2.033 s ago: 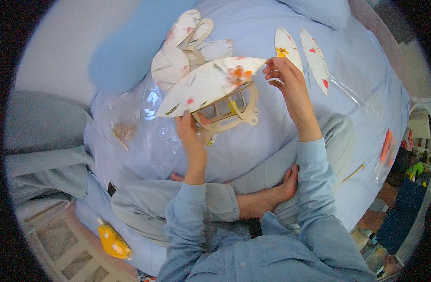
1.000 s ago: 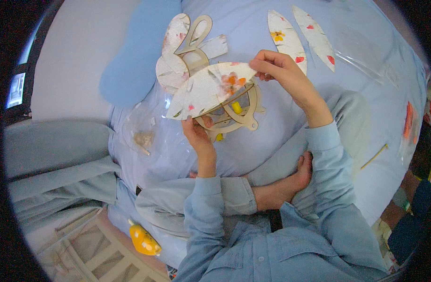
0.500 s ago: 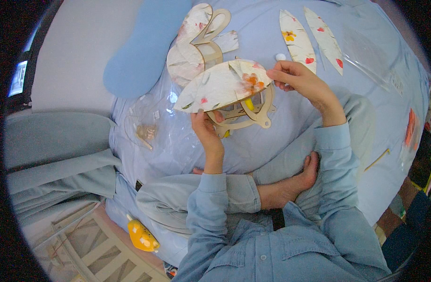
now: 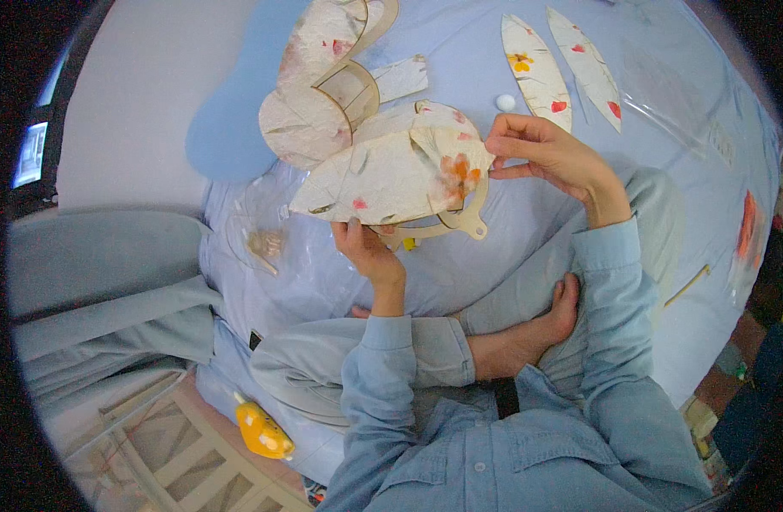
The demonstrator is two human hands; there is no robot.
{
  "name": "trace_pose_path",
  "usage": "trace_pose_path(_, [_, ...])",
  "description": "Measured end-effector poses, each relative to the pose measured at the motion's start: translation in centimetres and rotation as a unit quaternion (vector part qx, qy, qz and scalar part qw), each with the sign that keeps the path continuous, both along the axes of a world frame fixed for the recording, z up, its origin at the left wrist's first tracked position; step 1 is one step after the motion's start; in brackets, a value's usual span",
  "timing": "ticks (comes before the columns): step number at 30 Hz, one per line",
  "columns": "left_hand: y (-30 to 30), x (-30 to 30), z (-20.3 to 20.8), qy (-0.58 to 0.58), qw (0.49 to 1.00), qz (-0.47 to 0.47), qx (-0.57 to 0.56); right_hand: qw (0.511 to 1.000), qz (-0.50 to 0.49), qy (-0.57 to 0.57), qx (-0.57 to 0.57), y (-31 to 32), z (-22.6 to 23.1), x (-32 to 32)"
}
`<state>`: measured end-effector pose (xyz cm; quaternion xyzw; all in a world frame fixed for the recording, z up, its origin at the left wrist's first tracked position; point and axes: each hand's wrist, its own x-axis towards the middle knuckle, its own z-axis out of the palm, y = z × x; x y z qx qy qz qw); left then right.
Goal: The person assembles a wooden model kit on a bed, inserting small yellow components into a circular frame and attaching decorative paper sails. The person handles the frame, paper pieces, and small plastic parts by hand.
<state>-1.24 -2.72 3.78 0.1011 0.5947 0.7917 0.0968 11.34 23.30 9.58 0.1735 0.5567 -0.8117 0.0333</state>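
Above my crossed legs is a lantern with a thin wooden frame [image 4: 471,224] and a rabbit-shaped head end [image 4: 303,126] faced in white flower-pressed paper. A pointed oval panel of the same paper [image 4: 383,179], with an orange blossom and a pink petal, covers its near side. My left hand [image 4: 370,256] is closed on the panel's lower edge, thumb in front and fingers partly hidden behind. My right hand [image 4: 553,158] pinches the panel's right tip between thumb and fingers. A yellow piece [image 4: 410,244] shows under the frame.
Two loose leaf-shaped paper panels [image 4: 538,72] lie at the far right beside a small white ball [image 4: 505,102] and clear plastic wrap [image 4: 677,115]. A small clear bag [image 4: 267,243] is at left. An orange-yellow spotted object [image 4: 263,431] rests at the bed's lower-left edge.
The lantern has turned, its rabbit-shaped end shifting left and the panel tipping to hide more of the frame's inside. My left hand has moved slightly left and down; my right hand stays at the tip.
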Motion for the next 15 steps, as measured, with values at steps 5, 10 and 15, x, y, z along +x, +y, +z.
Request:
trace_pose_path(5, [1.1, 0.5, 1.2, 0.038, 0.997, 0.055, 0.045, 0.999, -0.014, 0.03, -0.026, -0.3, 0.0, -0.4])
trace_pose_path(10, [0.0, -0.1, 1.4, 0.134, 0.989, 0.043, 0.043, 0.997, -0.01, 0.078, 0.008, -0.9, 1.4, -0.5])
trace_pose_path(15, [0.4, 0.2, 2.8, 0.105, 0.989, 0.062, 0.084, 0.99, 0.009, 0.138, 0.023, -0.4, 1.9, -0.5])
